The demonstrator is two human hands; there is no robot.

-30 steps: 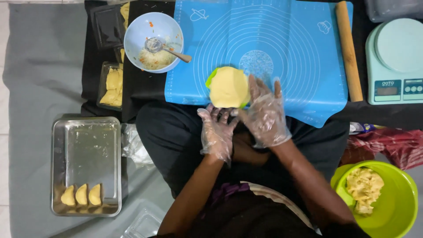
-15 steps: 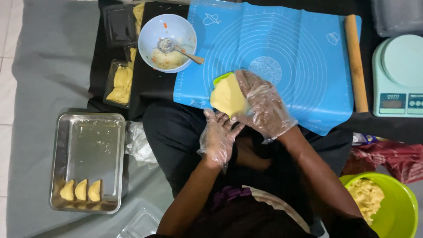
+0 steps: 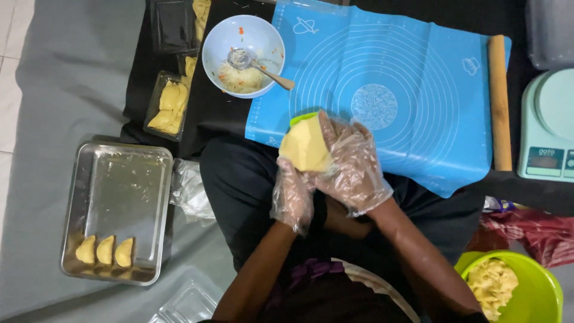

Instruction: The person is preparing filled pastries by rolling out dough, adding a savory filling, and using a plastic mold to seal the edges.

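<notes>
Bottom right, nearest the person: lime green bowl [image 3: 538, 281] with crumbly yellow dough [image 3: 489, 286] in it. Red plastic bag [image 3: 532, 233] just above the bowl. Bottom centre: clear plastic lid [image 3: 185, 302] on the grey floor cloth [image 3: 66, 78].

Left: steel tray [image 3: 116, 212] on the grey cloth, three folded yellow pastries [image 3: 105, 250] in a row at its near edge. Crumpled clear plastic [image 3: 190, 190] just beside the tray.

Centre, over the lap: both hands in clear plastic gloves. Left hand [image 3: 293, 194] below, fingers curled up against the underside of the dough piece [image 3: 305, 146], touching it. Right hand [image 3: 350, 164] cupped around the dough piece and the green press mould [image 3: 302, 118], grasping both; only the mould's green rim shows at the top. Dough piece is pale yellow, folded, held tilted above the near edge of the blue silicone mat [image 3: 406, 78], not resting on it.

Farther: blue mat lies on a black cloth. White bowl [image 3: 242, 48] of filling at the mat's left corner, spoon [image 3: 257, 66] inside, handle over the rim. Clear tray [image 3: 168, 104] with yellow pastry pieces left of the bowl, another black tray [image 3: 173, 27] above it. Wooden rolling pin [image 3: 499, 101] along the mat's right edge. Mint kitchen scale [image 3: 550, 128] far right.
</notes>
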